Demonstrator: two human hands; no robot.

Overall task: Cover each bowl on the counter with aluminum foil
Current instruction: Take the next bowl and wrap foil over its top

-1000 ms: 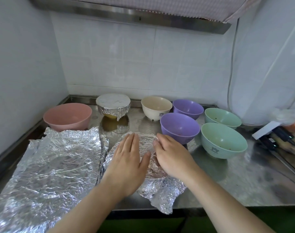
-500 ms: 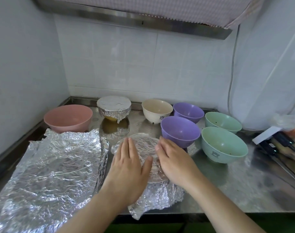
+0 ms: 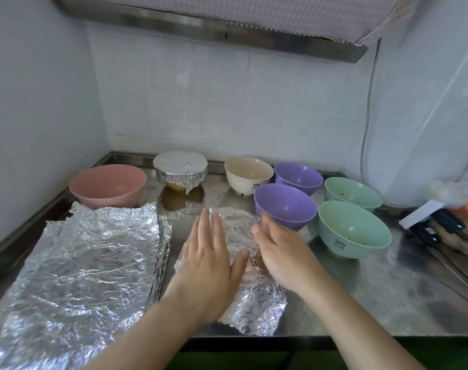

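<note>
Foil (image 3: 238,236) is thin and tears easily. My left hand (image 3: 208,263) and right hand (image 3: 280,252) press it flat, fingers straight; I should pinch its edges.

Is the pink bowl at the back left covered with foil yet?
No, the pink bowl stands open and bare beside the foil-covered bowl, behind the foil stack.
</note>
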